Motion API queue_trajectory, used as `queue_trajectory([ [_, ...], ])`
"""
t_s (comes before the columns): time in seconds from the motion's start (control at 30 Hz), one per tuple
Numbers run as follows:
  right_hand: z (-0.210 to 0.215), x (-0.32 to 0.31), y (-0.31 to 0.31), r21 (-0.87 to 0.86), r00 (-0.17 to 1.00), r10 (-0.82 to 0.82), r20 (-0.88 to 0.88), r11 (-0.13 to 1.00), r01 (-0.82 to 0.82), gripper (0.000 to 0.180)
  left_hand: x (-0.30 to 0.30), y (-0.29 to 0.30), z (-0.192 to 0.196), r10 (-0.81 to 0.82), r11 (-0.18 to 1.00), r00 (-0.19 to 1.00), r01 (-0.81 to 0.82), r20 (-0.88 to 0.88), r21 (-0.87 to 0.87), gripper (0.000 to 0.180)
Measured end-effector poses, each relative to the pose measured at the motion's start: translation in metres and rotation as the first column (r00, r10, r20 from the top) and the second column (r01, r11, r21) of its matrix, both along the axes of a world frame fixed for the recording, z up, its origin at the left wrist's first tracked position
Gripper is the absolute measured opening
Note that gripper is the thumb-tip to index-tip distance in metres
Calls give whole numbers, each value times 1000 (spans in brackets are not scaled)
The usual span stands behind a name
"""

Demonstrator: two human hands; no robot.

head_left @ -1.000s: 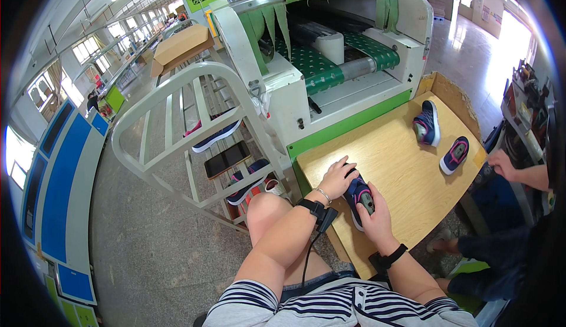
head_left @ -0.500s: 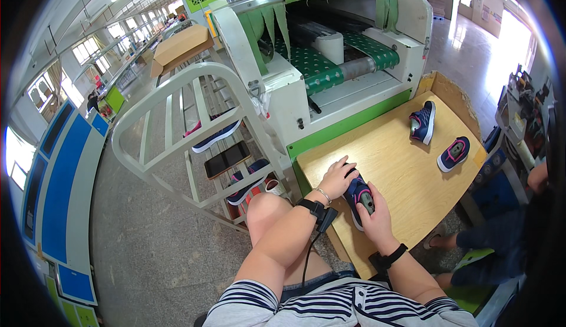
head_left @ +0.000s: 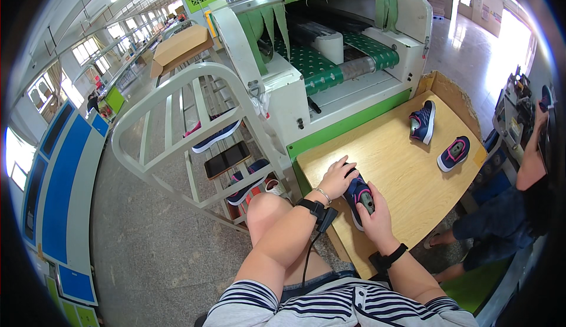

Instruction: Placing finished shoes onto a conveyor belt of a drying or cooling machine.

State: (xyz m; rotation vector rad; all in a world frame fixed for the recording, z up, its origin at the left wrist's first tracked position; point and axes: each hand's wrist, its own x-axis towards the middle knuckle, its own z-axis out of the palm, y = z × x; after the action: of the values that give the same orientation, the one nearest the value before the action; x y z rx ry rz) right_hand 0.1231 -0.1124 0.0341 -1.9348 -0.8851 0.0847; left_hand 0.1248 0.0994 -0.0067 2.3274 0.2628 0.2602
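A navy sneaker [head_left: 355,192] with pink trim and a white sole is between my hands at the near left of the wooden tabletop [head_left: 401,168]. Over its toe end, my left hand [head_left: 336,179] is closed with bent fingers. Around the heel end wraps my right hand [head_left: 378,216], its thumb beside the shoe's opening. A grey-green form shows inside that opening. Two similar sneakers lie farther right on the tabletop: one shoe [head_left: 422,122] toward the back, another shoe [head_left: 453,154] near the right edge.
Behind the tabletop stands a white machine [head_left: 277,91] with a green conveyor belt [head_left: 324,78]. To the left, a metal rack [head_left: 159,156] carries sneakers and a dark tablet-like slab [head_left: 227,159]. A co-worker [head_left: 501,215] is at the right, one arm raised with a dark shoe.
My hands and the sneaker have stayed in place. At the right, the co-worker has shifted, and a raised arm holding a shoe has come into view.
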Motion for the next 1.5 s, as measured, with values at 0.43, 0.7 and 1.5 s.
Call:
queue_trajectory([
  [0.43,1,0,1,26,1000,2,-3,1000,-2,61,1,2,-5,-9,1000,1000,9,28,-1,49],
  [0.7,7,14,0,128,980,83,-182,990,-60,49,6,10,-7,-29,993,994,41,101,-114,40],
  [1.5,-26,358,-1,-476,696,-372,614,528,703,99,27,6,25,-10,986,1000,6,-23,-166,67],
])
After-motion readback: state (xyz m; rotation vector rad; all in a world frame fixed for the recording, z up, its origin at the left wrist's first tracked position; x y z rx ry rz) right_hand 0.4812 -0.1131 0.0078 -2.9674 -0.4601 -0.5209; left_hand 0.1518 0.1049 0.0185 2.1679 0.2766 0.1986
